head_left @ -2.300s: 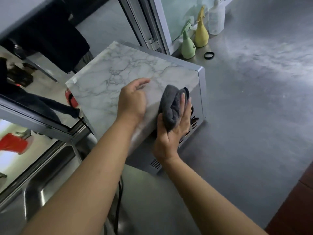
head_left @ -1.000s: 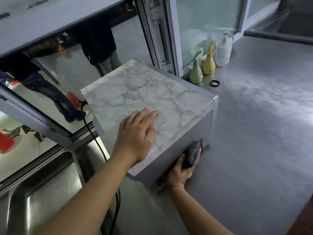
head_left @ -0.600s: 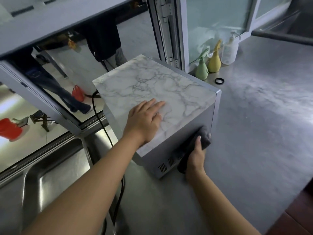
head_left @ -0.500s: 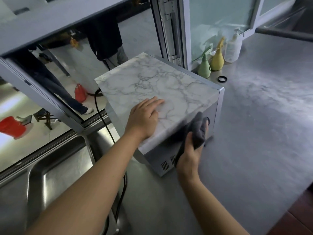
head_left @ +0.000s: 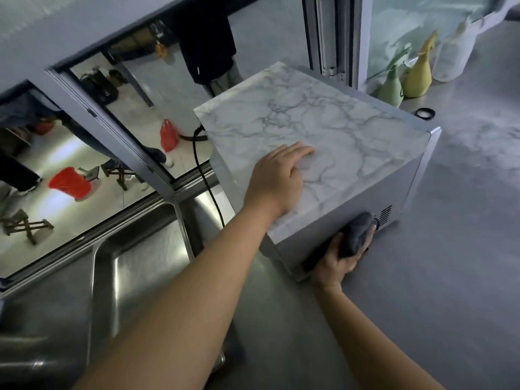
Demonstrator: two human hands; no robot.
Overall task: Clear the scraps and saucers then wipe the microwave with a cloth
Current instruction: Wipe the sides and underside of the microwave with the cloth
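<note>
The microwave [head_left: 323, 130] has a marble-patterned top and grey metal sides, and stands on the grey counter. My left hand [head_left: 277, 178] rests flat on its top near the front edge. My right hand [head_left: 342, 256] grips a dark grey cloth [head_left: 357, 237] and presses it against the lower part of the microwave's near side, just left of the vent slots [head_left: 385, 215]. No scraps or saucers are in view.
A steel sink [head_left: 135, 266] lies to the left, with a black power cable [head_left: 205, 181] running down behind it. Green [head_left: 392, 85] and yellow [head_left: 419, 77] spray bottles, a clear pump bottle [head_left: 453, 52] and a small black ring [head_left: 425, 113] sit behind the microwave. The grey counter [head_left: 450, 263] stretches right.
My right hand has swept the cloth down from the upper part of the microwave's side to its lower edge. My left hand stays on the top.
</note>
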